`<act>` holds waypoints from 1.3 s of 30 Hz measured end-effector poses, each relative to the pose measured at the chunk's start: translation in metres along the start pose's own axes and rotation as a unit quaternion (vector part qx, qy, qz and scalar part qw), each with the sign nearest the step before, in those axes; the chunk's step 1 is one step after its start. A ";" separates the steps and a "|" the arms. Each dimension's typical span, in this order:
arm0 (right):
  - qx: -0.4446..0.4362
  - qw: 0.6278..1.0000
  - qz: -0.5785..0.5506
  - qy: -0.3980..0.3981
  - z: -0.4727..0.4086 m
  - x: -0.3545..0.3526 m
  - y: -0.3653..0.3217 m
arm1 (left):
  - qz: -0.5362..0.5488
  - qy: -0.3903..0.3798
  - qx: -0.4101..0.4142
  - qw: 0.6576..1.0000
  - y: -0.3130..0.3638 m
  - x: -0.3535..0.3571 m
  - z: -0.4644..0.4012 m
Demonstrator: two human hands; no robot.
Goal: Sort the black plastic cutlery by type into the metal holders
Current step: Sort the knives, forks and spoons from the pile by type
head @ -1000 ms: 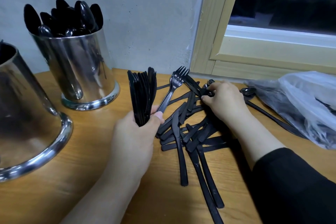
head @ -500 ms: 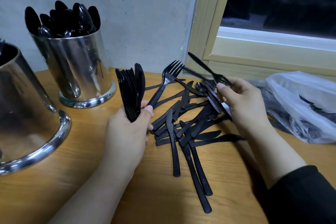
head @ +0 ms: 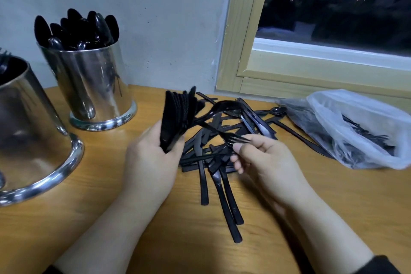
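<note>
A wooden counter (head: 93, 202) runs up to a grey wall and a pale window frame (head: 235, 29) along its far edge. At the left edge stands the nearer metal holder (head: 33, 131), large and mirror-bright, with a fork head just showing at its rim. Behind it, near the far edge, the second metal holder (head: 93, 87) is packed with black spoons (head: 75, 29), bowls up. Toward the right edge lies a clear plastic bag (head: 355, 127) with more black forks dimly visible inside. No brand, label or writing can be read on any of these.

In the middle of the counter a loose pile of black cutlery (head: 218, 162), mostly knives, is spread between the hands, with one spoon (head: 278, 110) lying just beside the bag. The left hand (head: 151, 162) is clenched around a fanned stack of knives (head: 178, 118), held upright above the pile. The right hand (head: 266, 162) pinches a single fork (head: 231, 138) between thumb and fingers, tines toward the wrist, its handle slanting up toward the stack; the fork is blurred.
</note>
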State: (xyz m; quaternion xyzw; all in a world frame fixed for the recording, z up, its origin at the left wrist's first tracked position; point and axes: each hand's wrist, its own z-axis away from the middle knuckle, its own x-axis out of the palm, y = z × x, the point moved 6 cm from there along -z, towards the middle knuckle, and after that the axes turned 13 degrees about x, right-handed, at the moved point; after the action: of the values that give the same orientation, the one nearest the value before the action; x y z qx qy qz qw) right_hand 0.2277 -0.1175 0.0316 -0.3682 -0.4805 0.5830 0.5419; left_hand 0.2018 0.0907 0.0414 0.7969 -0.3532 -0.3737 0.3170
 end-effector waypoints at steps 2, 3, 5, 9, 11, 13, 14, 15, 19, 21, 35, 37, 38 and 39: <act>0.020 0.998 -0.065 -0.019 0.001 0.004 0.000 | -0.023 -0.044 0.011 0.999 0.002 0.004 0.001; 0.027 0.995 -0.094 -0.026 0.001 0.005 -0.001 | -0.032 -0.046 0.021 0.998 0.003 0.005 0.001; 0.042 0.993 -0.110 -0.026 0.000 0.003 -0.001 | -0.051 -0.025 0.035 0.998 0.006 0.000 0.001; 0.072 0.992 -0.103 -0.031 -0.004 0.002 0.004 | -0.056 -0.050 0.027 0.997 0.005 0.002 -0.002; 0.076 0.985 -0.149 -0.041 -0.006 0.001 0.004 | -0.062 -0.095 0.016 0.993 0.001 0.008 -0.001; 0.081 0.977 -0.195 -0.040 -0.008 -0.001 0.003 | -0.062 -0.121 0.020 0.991 -0.001 0.013 -0.001; 0.084 0.973 -0.212 -0.032 -0.008 -0.003 0.004 | -0.057 -0.129 0.022 0.990 -0.002 0.014 -0.001; 0.087 0.970 -0.227 -0.021 -0.009 -0.005 0.004 | -0.051 -0.136 0.023 0.989 -0.002 0.016 0.000; 0.102 0.955 -0.277 0.004 -0.010 -0.007 0.006 | -0.032 -0.161 0.022 0.986 0.002 0.019 0.002; 0.110 0.950 -0.293 0.016 -0.009 -0.008 0.007 | -0.020 -0.164 0.028 0.986 0.005 0.020 0.002; 0.049 0.979 -0.181 0.081 -0.016 -0.027 0.001 | -0.002 -0.143 -0.003 0.990 -0.003 0.021 0.002; -0.020 0.984 -0.006 0.179 -0.015 -0.049 -0.005 | 0.040 -0.075 -0.034 0.996 -0.013 0.014 -0.002; -0.051 0.970 0.087 0.221 -0.015 -0.058 -0.010 | 0.069 -0.040 -0.047 0.996 -0.018 0.011 -0.004; -0.069 0.950 0.166 0.255 -0.015 -0.065 -0.014 | 0.092 -0.011 -0.057 0.994 -0.023 0.009 -0.005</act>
State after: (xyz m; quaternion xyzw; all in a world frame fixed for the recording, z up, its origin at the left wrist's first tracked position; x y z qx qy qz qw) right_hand 0.2549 -0.1797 0.0349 -0.6155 -0.2980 0.5168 0.5151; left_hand 0.2175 0.0971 0.0232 0.7380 -0.4063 -0.3709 0.3908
